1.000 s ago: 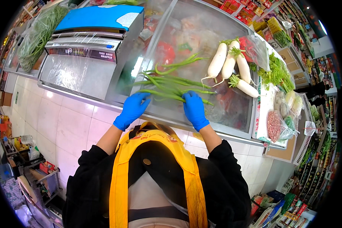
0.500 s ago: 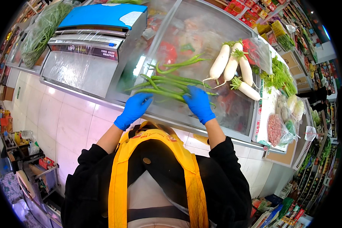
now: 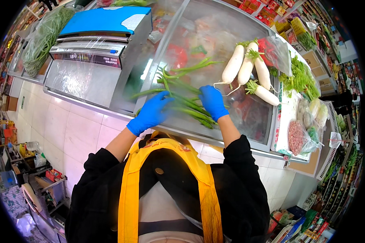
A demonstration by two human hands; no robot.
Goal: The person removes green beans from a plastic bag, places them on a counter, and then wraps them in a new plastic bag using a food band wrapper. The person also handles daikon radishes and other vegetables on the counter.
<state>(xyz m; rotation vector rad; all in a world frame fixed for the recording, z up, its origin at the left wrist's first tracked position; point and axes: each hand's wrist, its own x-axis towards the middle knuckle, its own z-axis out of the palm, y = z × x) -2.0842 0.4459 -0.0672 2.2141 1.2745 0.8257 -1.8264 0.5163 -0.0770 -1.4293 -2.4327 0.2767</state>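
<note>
Long green chili peppers point(image 3: 192, 114) lie in a loose, crossing pile on the glass lid in front of me. Both my hands wear blue gloves. My left hand point(image 3: 152, 112) is at the near left side of the pile, fingers apart and a little blurred, with its fingertips against the peppers. At the right side of the pile, my right hand point(image 3: 213, 102) has its fingers bent down around pepper ends; its fingertips are partly hidden. Four or so would be overcounting none: several white radishes point(image 3: 233, 65) with green tops rest beyond my right hand.
A film wrapping machine point(image 3: 89, 56) with a blue top stands at the left. Bagged green beans point(image 3: 44, 40) lie past it. On the right are leafy greens point(image 3: 302, 79) and a bag of reddish nuts or beans point(image 3: 295, 137). The freezer's metal frame point(image 3: 267, 125) edges the glass lid.
My left hand has moved right, onto the peppers. Several peppers have turned and now point toward the near right. My right hand has shifted slightly up, its fingers still bent at the pile.
</note>
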